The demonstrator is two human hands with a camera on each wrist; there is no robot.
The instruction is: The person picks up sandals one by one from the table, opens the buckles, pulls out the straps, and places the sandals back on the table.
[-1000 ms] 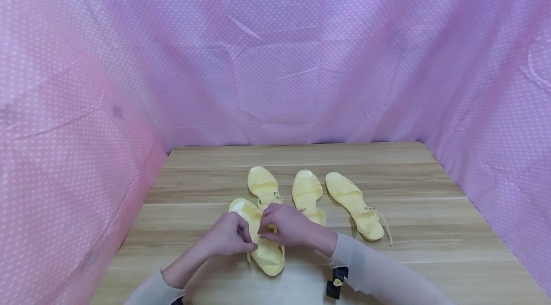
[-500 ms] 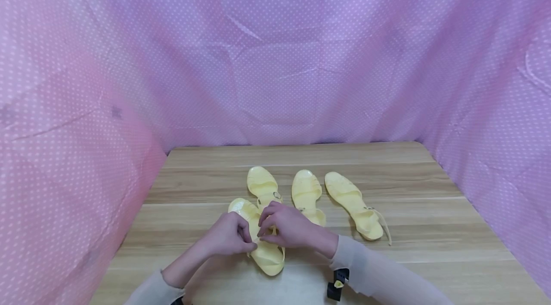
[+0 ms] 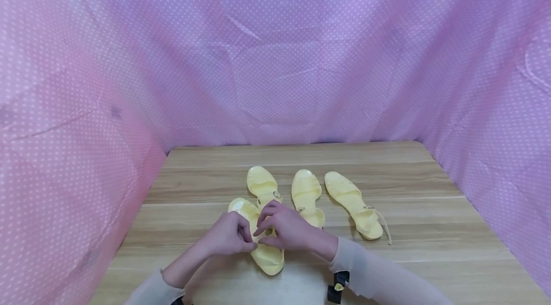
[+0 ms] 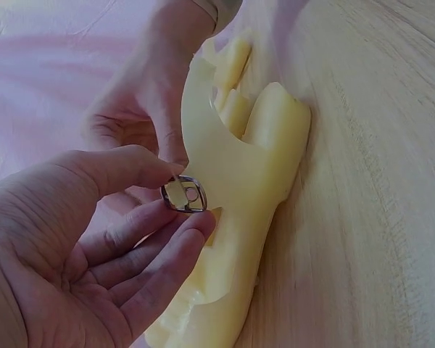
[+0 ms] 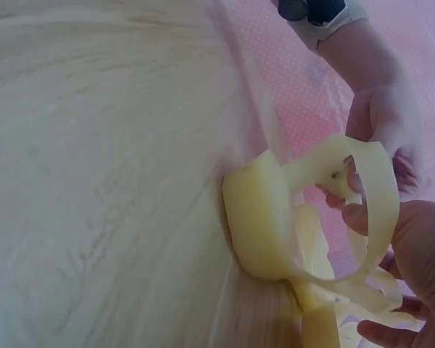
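Leaning over the front of the wooden bench (image 3: pixel 206 176), the person has both hands meeting on the nearest yellow sandal (image 3: pixel 267 257), which lies flat on the wood close to the front edge, heel end toward them. The left hand (image 3: pixel 228 237) comes in from the sandal's left side; its thumb and curled fingers (image 4: pixel 141 239) pinch the small metal buckle (image 4: pixel 183 194) at the end of the ankle strap, with the buckle sitting right between thumb tip and forefinger. The right hand (image 3: pixel 288 228) reaches in from the other side and grips the loose strap (image 5: pixel 380 196), which arches up off the heel in a loop; its fingertips (image 5: pixel 362 217) are closed on that band just beside the buckle hand. So the sandal's middle and strap are under and between the two sets of fingers, while its heel sticks out toward the person and its toe shows beyond the left knuckles.

Three more yellow sandals lie farther back: one (image 3: pixel 262 184) touching or just behind the held one, a second (image 3: pixel 306 195) near the right hand, and a third (image 3: pixel 354 204) well to the right with its strap trailing loose. Pink dotted cloth (image 3: pixel 275 56) hangs around the bench on three sides. Pale sleeves cover both forearms.
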